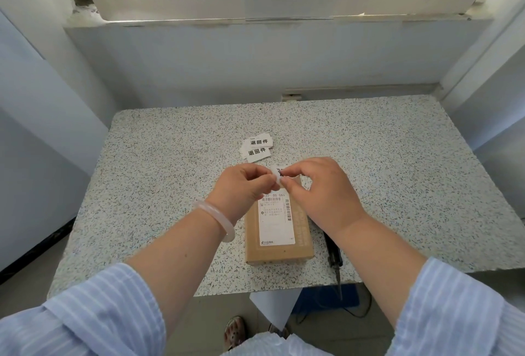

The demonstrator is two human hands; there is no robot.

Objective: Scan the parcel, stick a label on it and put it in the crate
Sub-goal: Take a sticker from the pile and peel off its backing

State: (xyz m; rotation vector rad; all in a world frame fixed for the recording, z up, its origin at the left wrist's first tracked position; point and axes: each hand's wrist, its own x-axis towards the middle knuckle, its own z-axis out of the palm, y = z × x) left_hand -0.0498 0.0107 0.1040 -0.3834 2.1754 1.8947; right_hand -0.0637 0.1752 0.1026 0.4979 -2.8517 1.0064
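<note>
A brown cardboard parcel (279, 245) with a white shipping label lies on the speckled table (159, 185), near its front edge. Just above the parcel's far end, my left hand (244, 185) and my right hand (315, 185) meet, both pinching one small white sticker label (277, 171) with black print between their fingertips. Most of that label is hidden by my fingers. A black handheld scanner (333, 252) lies on the table right of the parcel, under my right forearm.
A small pile of white labels (257, 147) printed with black characters lies behind my hands. A blue crate (326, 297) and a white sheet (272, 309) show below the table's front edge. Walls close in the table at the back and both sides.
</note>
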